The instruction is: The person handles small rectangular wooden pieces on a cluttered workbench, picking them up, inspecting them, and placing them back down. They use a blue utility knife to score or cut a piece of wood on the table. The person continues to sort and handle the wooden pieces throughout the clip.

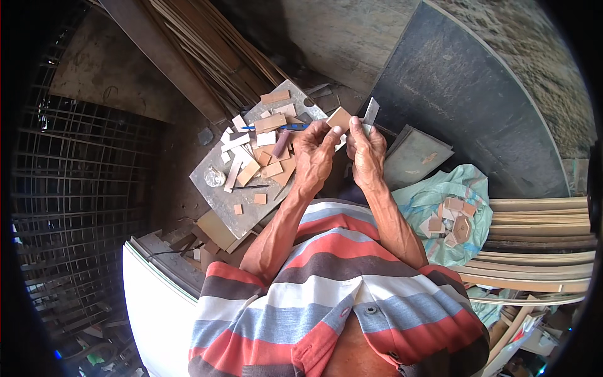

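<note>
Both of my hands are raised in front of my chest, over the right edge of a small grey board table [213, 168]. Between thumb and fingers, my left hand [316, 154] pinches a small tan board piece [340, 118]. Close beside it, my right hand [367, 154] is closed on a flat grey strip [372, 110], which sticks up past the fingers. The right thumb is at the edge of the tan piece. What the strip is I cannot make out. Left of my hands, several loose brown and white board offcuts [270, 122] lie heaped on the table.
A blue strip [295, 126], a dark reddish-brown block [281, 144] and a clear glass-like object [215, 177] lie on the table. To my right stand a pale green sack [468, 182] holding cut pieces, stacked boards [540, 223] and a large dark panel [465, 94]. Metal grilles [81, 182] line the left.
</note>
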